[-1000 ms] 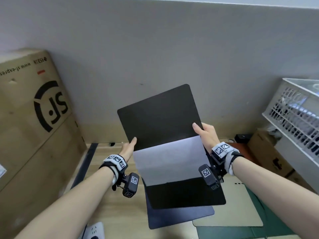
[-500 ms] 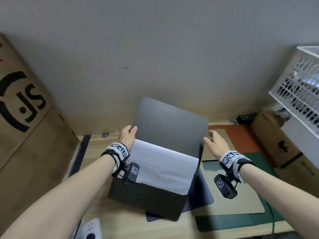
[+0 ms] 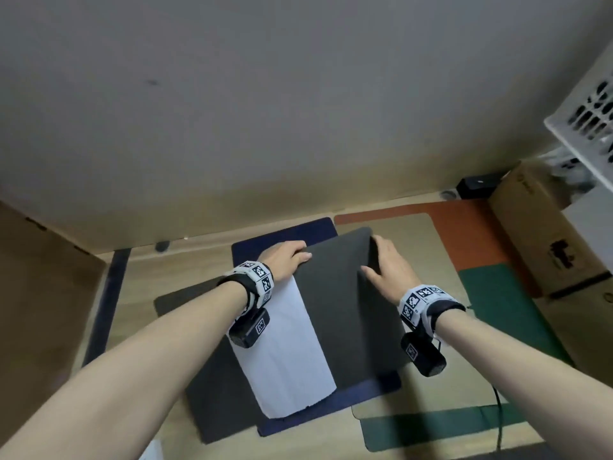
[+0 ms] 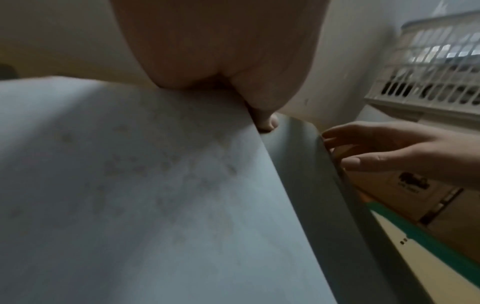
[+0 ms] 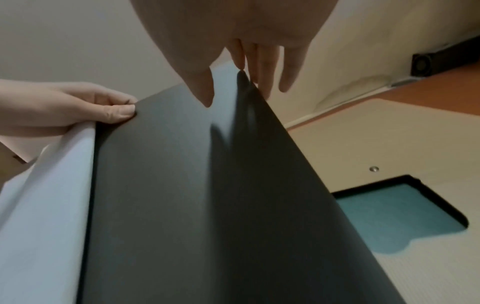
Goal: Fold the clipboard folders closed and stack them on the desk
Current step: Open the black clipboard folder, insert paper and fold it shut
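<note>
A black clipboard folder (image 3: pixel 335 310) lies half open on top of a navy folder (image 3: pixel 288 234) on the desk. A white sheet (image 3: pixel 288 343) covers its left half. My left hand (image 3: pixel 285 257) grips the folder's far edge by the spine, with fingers curled in the right wrist view (image 5: pixel 78 107). The right cover (image 5: pixel 182 185) stands raised and leans over the sheet. At that cover's far right edge is my right hand (image 3: pixel 388 267). Its fingers (image 4: pixel 337 135) are straight behind the cover and the thumb is over the inner face.
Tan (image 3: pixel 424 247), orange-red (image 3: pixel 471 227) and green (image 3: pixel 504 310) folders lie spread to the right. Cardboard boxes (image 3: pixel 537 247) and a white basket (image 3: pixel 590 121) stand at the far right. A large carton (image 3: pixel 43 277) is at the left, and the wall is close behind.
The black folder has come down from the air onto the navy folder and turned lengthwise. My right hand let go, then went to the right cover's edge, which now tips left.
</note>
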Demonstrator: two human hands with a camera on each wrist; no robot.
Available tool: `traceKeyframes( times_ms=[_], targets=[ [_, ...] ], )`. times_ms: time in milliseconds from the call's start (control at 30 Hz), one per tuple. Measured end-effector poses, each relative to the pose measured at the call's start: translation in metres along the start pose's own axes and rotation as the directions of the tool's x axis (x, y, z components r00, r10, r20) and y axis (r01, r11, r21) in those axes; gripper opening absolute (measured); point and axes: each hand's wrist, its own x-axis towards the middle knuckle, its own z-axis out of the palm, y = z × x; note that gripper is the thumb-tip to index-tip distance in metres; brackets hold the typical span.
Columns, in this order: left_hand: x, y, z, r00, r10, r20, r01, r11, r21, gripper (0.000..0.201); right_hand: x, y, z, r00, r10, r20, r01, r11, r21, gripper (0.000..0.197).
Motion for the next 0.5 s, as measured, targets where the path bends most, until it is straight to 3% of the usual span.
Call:
traceKeyframes(
  times_ms=[200, 300, 400, 500],
  targets=[
    [0.041, -0.017, 0.049, 0.995, -0.087, 0.055, 0.089, 0.996, -0.025, 0.023, 0.026, 0.039, 0.029, 0.975, 0.217, 0.048, -0.22, 0.973, 0.072, 0.081],
    [0.042, -0.033, 0.072, 0.988, -0.155, 0.02, 0.155, 0.987, -0.031, 0.036, 0.036, 0.05, 0.046, 0.964, 0.256, 0.078, -0.258, 0.966, 0.025, 0.079],
    [0.026, -0.047, 0.087, 0.969, -0.208, -0.134, 0.189, 0.971, -0.145, 0.037, 0.039, 0.059, 0.059, 0.95, 0.296, 0.101, -0.291, 0.955, -0.061, 0.077],
    [0.0, -0.058, 0.099, 0.873, -0.364, -0.324, 0.235, 0.897, -0.374, 0.027, 0.036, 0.063, 0.069, 0.938, 0.332, 0.099, -0.321, 0.941, -0.112, 0.075]
  ],
)
